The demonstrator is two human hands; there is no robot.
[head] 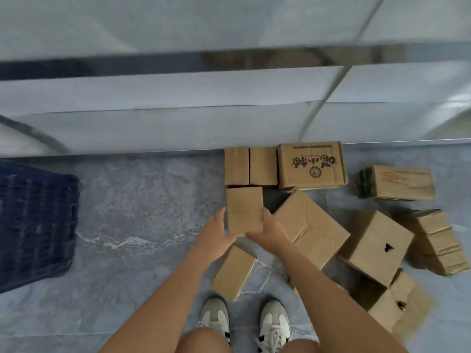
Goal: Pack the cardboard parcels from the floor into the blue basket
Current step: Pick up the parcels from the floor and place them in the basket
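I have the small parcel (244,210) gripped between both hands: my left hand (215,233) holds its left edge and my right hand (270,231) its right edge, thumbs curled onto the top face. It is near the floor's (142,200) far edge by the wall; I cannot tell whether it is lifted clear. The blue basket (35,225) stands well apart at the floor's left side, and the other parcels (312,228) lie scattered right.
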